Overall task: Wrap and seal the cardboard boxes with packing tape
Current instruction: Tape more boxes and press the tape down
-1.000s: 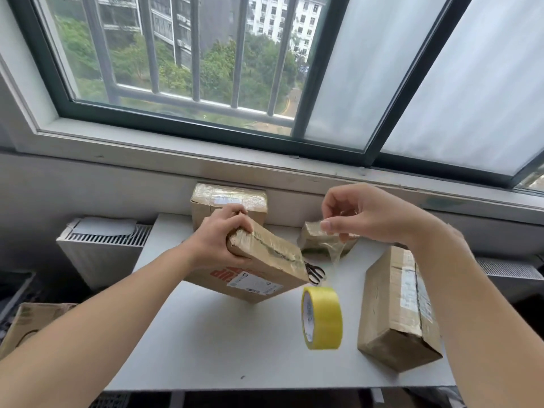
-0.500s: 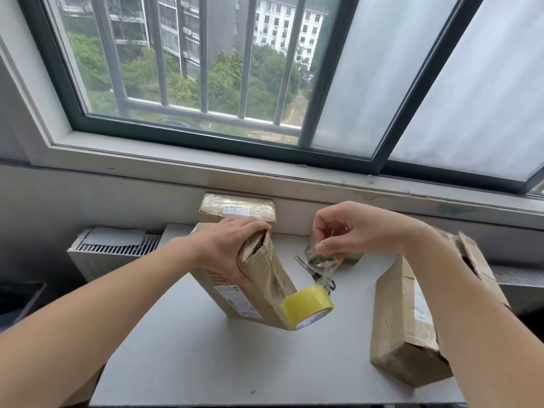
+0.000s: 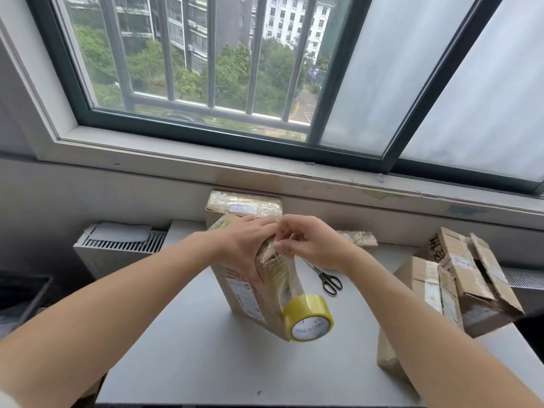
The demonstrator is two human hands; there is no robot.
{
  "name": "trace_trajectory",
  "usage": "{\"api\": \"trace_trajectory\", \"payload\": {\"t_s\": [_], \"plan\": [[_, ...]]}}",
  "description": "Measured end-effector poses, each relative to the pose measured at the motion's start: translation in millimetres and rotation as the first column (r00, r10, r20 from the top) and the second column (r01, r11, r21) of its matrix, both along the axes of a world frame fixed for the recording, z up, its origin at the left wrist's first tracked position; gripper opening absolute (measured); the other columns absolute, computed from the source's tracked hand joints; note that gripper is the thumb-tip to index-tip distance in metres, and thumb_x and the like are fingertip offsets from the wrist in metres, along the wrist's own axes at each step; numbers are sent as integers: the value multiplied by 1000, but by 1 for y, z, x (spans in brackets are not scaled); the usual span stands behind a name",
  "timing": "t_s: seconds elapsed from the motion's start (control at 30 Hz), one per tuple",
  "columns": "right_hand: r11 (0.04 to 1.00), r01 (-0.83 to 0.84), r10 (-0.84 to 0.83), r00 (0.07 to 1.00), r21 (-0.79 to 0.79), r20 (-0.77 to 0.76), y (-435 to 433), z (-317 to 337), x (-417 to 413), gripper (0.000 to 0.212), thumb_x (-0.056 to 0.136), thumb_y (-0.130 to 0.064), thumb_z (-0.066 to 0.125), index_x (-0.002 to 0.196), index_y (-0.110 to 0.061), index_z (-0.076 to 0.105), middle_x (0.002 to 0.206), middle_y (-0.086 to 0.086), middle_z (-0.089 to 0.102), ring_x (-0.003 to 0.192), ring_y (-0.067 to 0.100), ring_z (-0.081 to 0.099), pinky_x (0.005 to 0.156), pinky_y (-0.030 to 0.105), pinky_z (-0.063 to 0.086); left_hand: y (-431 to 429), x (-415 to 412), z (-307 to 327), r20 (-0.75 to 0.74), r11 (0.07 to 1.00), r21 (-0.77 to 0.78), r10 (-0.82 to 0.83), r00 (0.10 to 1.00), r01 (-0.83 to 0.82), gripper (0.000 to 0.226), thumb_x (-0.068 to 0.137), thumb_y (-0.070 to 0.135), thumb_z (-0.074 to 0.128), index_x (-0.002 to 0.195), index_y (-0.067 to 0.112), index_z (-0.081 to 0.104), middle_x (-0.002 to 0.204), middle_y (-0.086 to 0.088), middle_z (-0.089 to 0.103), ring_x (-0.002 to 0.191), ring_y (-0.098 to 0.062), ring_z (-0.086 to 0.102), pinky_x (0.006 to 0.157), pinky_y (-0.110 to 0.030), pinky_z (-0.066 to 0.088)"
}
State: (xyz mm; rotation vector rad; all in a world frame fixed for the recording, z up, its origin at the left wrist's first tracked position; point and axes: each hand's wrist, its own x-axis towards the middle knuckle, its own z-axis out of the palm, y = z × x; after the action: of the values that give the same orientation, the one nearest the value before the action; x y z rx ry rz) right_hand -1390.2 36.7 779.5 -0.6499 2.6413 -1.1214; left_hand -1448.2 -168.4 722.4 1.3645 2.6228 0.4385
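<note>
A person's two hands meet over a cardboard box (image 3: 244, 298) stood on end near the middle of a grey table (image 3: 191, 363) beneath a barred window. The left hand (image 3: 244, 251) grips the box's upper end, fingers curled over its crumpled top. The right hand (image 3: 312, 245), touching the left, pinches the end of a strip of clear tape (image 3: 290, 279) against that same top corner between thumb and fingers. The strip runs down the box's narrow side to a yellow tape roll (image 3: 307, 318), which sits against the box's lower near corner; whether the roll rests on the table or hangs just clear of it cannot be told. Black-handled scissors (image 3: 328, 278) lie flat on the table just right of the box, under the right wrist. A box already wrapped in glossy tape (image 3: 244, 204) stands at the table's far edge, directly behind the hands, and a smaller taped parcel (image 3: 360, 240) lies further right along that edge. Two more boxes, one upright (image 3: 426, 293) and one with loose flaps (image 3: 474, 278), crowd the table's right edge. A white radiator (image 3: 117, 248) sits beside the table's far left corner.
</note>
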Motion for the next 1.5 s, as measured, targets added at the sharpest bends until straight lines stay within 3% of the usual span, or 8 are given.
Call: {"api": "trace_trajectory", "payload": {"t_s": [0.13, 0.2, 0.37, 0.57, 0.77, 1.1, 1.3, 1.5], "plan": [[995, 62, -63, 998, -73, -11, -2, -16, -5, 12, 92, -13, 75, 90, -13, 63, 78, -4, 69, 72, 21, 67, 69, 32, 56, 0, -1, -2, 14, 998, -55, -1, 1000, 2, 126, 54, 65, 91, 157, 37, 22, 157, 14, 25, 147, -13, 18, 125, -49, 7], [989, 87, -91, 996, -115, -24, -3, -18, -5, 13, 92, -13, 75, 89, -11, 63, 76, -7, 68, 69, 15, 66, 68, 27, 54, -3, -4, -2, 52, 997, -69, 36, 998, -33, 126, 54, 65, 91, 154, 44, 17, 149, 13, 28, 141, -16, 24, 123, -50, 15], [978, 100, -110, 993, -181, -46, -4, -17, -5, 14, 92, -14, 76, 91, -9, 62, 78, 0, 69, 69, 27, 68, 69, 39, 59, -7, -12, -2, 70, 996, -56, 76, 995, -73, 107, 52, 67, 90, 133, 50, 22, 116, 21, 30, 112, -9, 33, 111, -45, 34], [957, 118, -146, 985, -264, -92, 11, 4, -2, 10, 93, -5, 71, 93, -8, 61, 76, -2, 66, 66, 7, 59, 65, 21, 51, -14, -19, 1, 106, 990, -83, 119, 987, -111, 126, 47, 71, 87, 151, 46, 20, 137, 14, 40, 127, -16, 40, 111, -44, 35], [987, 142, -151, 981, -77, -122, 11, -11, -8, 15, 91, -13, 76, 89, -16, 62, 76, -7, 66, 66, 19, 65, 66, 24, 54, -15, -23, 0, 99, 992, -82, 108, 989, -100, 123, 48, 71, 87, 148, 48, 20, 127, 20, 35, 124, -15, 40, 110, -45, 36], [989, 142, -148, 960, -45, -237, -8, -23, -14, 14, 91, -18, 77, 91, -13, 64, 79, -8, 67, 69, 15, 63, 70, 32, 56, -16, -27, 2, 137, 992, -87, 105, 985, -94, 124, 43, 75, 80, 146, 52, 17, 122, 24, 31, 116, -7, 34, 110, -44, 36], [991, 124, -132, 947, -44, -294, 2, 6, -11, 15, 92, -18, 76, 91, -18, 61, 81, -13, 63, 68, 5, 59, 64, 13, 44, -22, -29, -1, 179, 987, -65, 158, 971, -148, 127, 39, 79, 77, 147, 50, 17, 134, 19, 38, 129, -15, 38, 111, -48, 37], [991, 77, -38, 943, 105, -331, 17, 32, -1, 21, 90, -21, 78, 88, -27, 59, 78, -19, 64, 74, 8, 63, 66, 15, 46, -24, -29, -2, 192, 979, -36, 203, 960, -200, 128, 40, 76, 82, 149, 45, 21, 135, 14, 42, 126, -17, 41, 109, -47, 41]]}}
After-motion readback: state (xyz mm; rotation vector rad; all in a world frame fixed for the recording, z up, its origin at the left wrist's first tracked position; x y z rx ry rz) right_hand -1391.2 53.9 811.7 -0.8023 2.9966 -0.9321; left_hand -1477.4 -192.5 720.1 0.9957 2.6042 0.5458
